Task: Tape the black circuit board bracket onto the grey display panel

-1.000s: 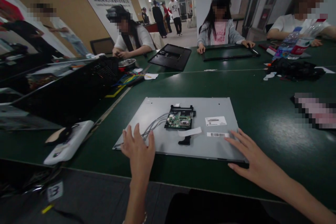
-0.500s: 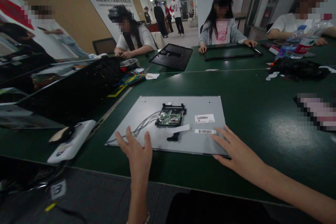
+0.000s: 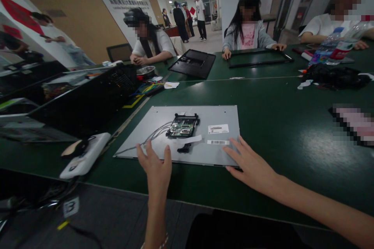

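A flat grey LCD panel (image 3: 210,109) lies back side up on the green table. On it sit a green circuit board (image 3: 182,126) in a black bracket, several thin grey cables (image 3: 156,134), a white strip (image 3: 190,139) and a small black part (image 3: 184,148). Two labels, one a barcode label (image 3: 217,142), are stuck at its right. My right hand (image 3: 248,159) rests on the panel's near right corner, fingers spread, thumb at the edge. With fingers apart, my left hand (image 3: 156,163) is over the near left edge; whether it touches is unclear.
A black computer case (image 3: 84,97) and a white power strip (image 3: 84,157) stand at the left. Across the table lie a black back cover (image 3: 193,63) and a black frame (image 3: 260,63) touched by another person's hands. Bottles (image 3: 325,48) and a phone (image 3: 355,124) are at the right.
The panel has slid a little to the left across the table, and my right hand has moved left with it. My left hand stays spread near the panel's front edge.
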Motion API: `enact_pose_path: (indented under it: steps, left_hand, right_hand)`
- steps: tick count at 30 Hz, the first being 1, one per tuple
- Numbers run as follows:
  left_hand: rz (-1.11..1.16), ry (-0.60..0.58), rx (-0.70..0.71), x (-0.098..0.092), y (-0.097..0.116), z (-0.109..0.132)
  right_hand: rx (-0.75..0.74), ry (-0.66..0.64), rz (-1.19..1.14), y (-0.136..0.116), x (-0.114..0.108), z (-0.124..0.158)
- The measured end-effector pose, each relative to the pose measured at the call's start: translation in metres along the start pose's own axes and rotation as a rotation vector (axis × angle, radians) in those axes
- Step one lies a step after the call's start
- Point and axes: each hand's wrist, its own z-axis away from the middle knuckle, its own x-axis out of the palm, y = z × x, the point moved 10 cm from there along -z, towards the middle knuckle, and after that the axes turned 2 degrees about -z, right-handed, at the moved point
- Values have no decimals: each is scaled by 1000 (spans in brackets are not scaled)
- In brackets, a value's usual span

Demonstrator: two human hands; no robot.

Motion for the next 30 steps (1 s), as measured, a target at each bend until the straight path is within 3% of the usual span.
enact_pose_path:
  steps: [26, 28, 30]
  left_hand:
    - [2, -39, 10, 8, -2, 1]
    - [5, -27, 2, 4, 1, 0]
    - [20, 0, 37, -7, 11, 0]
  right_hand:
    - [-20, -106, -153, -18, 6, -27]
    - [-43, -115, -183, -21, 1, -26]
    - [-72, -77, -237, -22, -19, -20]
